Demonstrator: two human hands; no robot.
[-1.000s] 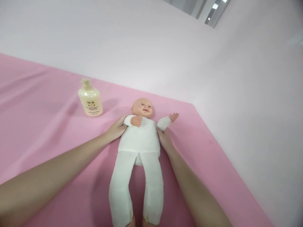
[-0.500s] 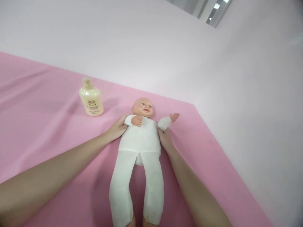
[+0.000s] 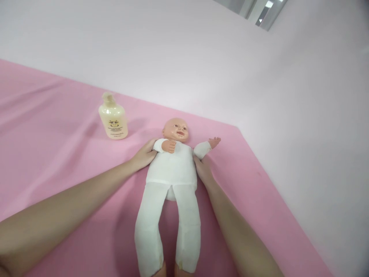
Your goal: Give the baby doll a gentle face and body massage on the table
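A baby doll [image 3: 172, 167] in a white body and leggings lies face up, its head toward the far edge and its feet cut off at the bottom of the view. My left hand [image 3: 146, 154] grips its side beneath the bent arm at the left. On the opposite side, my right hand [image 3: 202, 169] holds the torso just under the doll's outstretched arm. Most of my fingers are hidden behind the doll's body.
A pale yellow pump bottle [image 3: 114, 119] with a printed label stands upright to the left of the doll's head. Pink cloth [image 3: 72, 154] covers the surface, with creases at the left. Beyond its edge is a white surface [image 3: 173, 57].
The whole scene has shifted slightly to the right and up in view. Both hands keep the same hold on the doll, and the bottle stands where it was.
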